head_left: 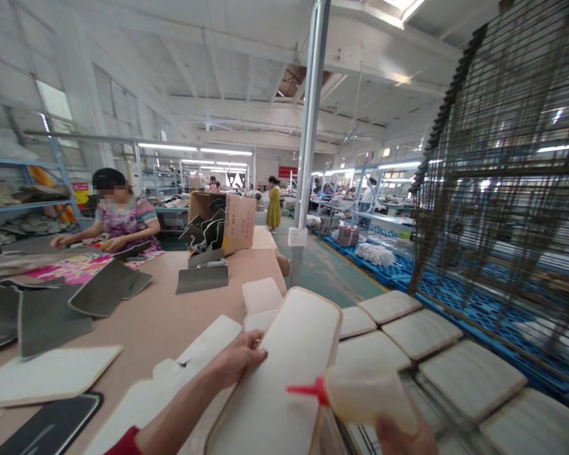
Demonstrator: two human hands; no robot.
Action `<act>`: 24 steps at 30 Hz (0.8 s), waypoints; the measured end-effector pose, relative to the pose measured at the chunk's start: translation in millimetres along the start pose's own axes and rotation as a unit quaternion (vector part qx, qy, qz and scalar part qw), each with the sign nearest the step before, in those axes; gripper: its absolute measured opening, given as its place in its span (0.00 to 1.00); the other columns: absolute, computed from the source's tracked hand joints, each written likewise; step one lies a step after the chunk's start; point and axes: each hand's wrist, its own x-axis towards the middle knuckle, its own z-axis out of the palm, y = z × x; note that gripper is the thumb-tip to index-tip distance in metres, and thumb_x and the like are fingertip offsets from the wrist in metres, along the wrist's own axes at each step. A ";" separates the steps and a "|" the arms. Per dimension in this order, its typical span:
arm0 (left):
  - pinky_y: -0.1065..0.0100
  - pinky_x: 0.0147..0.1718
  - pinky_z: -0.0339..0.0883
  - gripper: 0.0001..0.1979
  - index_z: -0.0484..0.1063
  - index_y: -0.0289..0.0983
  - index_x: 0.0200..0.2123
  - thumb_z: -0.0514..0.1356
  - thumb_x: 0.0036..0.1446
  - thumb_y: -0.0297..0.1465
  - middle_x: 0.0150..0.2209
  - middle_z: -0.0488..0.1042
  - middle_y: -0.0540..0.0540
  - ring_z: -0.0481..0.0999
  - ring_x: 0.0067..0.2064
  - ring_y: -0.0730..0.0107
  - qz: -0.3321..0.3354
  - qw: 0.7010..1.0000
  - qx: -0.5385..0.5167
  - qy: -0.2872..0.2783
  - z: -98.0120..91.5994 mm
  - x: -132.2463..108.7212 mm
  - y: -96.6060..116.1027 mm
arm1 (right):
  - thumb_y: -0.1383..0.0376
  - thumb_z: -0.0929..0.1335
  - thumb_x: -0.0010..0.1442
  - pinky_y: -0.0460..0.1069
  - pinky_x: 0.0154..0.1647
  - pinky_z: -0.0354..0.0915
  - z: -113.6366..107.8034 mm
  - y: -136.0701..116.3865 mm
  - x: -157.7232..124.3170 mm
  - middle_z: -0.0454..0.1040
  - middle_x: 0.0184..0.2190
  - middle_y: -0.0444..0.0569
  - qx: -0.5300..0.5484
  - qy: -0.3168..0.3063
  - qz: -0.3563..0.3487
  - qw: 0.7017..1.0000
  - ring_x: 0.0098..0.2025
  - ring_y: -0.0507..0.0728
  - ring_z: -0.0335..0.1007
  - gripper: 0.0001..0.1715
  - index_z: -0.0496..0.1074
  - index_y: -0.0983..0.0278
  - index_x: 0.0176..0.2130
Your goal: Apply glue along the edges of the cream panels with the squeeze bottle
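My left hand (241, 357) pinches the left edge of a white rounded panel (298, 354), thumb on top and fingers curled at the rim. The panel is tilted up towards me and has a tan border. In my right hand (403, 436) is a translucent squeeze bottle (370, 395) with a red nozzle (308, 390), lying almost level above the panel's right part. Yellowish liquid shows inside the bottle. Motion blurs the bottle and my right fingers. Whether the nozzle tip touches the panel, I cannot tell.
More white panels (422, 333) lie on a wire rack at the right. Grey pieces (47, 316) and white panels cover the left of the brown table (159, 297). A cardboard box (239, 222) stands behind, near a metal post (308, 158). A co-worker (123, 215) sits at the left.
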 end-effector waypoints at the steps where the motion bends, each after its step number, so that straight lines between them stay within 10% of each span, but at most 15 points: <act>1: 0.67 0.32 0.69 0.24 0.73 0.33 0.38 0.69 0.32 0.29 0.28 0.79 0.46 0.77 0.29 0.64 -0.001 1.000 0.002 -0.008 3.2 -0.7 1.1 | 0.54 0.77 0.41 0.49 0.34 0.69 5.2 -9.9 16.4 0.75 0.34 0.51 0.030 0.023 -0.023 0.999 0.35 0.59 0.71 0.34 0.69 0.64 0.45; 5: 0.69 0.31 0.68 0.23 0.74 0.33 0.39 0.68 0.33 0.28 0.31 0.79 0.46 0.77 0.30 0.65 0.011 0.999 0.001 -0.034 13.8 -1.0 5.8 | 0.55 0.78 0.39 0.44 0.38 0.66 20.6 -32.3 57.6 0.73 0.37 0.49 0.018 0.069 -0.096 0.993 0.38 0.55 0.68 0.36 0.69 0.65 0.46; 12: 0.69 0.30 0.67 0.22 0.74 0.33 0.37 0.67 0.31 0.28 0.26 0.78 0.48 0.76 0.28 0.66 0.018 1.000 0.004 0.000 4.1 3.6 8.7 | 0.48 0.76 0.37 0.48 0.32 0.68 28.9 6.3 -5.1 0.75 0.33 0.52 0.014 -0.077 0.051 0.996 0.33 0.60 0.72 0.42 0.67 0.66 0.47; 19: 0.70 0.29 0.66 0.24 0.74 0.33 0.40 0.66 0.34 0.27 0.29 0.79 0.47 0.76 0.29 0.66 0.029 0.999 0.006 -0.042 4.1 -5.8 13.3 | 0.56 0.77 0.41 0.43 0.33 0.65 29.9 -22.4 51.7 0.72 0.32 0.47 -0.024 0.037 -0.100 0.994 0.35 0.55 0.68 0.34 0.69 0.64 0.45; 24: 0.68 0.30 0.67 0.26 0.74 0.32 0.41 0.65 0.31 0.26 0.28 0.79 0.46 0.76 0.30 0.63 0.030 0.999 -0.011 0.017 -12.8 0.7 12.3 | 0.49 0.76 0.40 0.46 0.32 0.67 34.5 5.2 3.7 0.75 0.33 0.51 -0.026 -0.064 0.011 0.998 0.33 0.58 0.71 0.38 0.68 0.65 0.46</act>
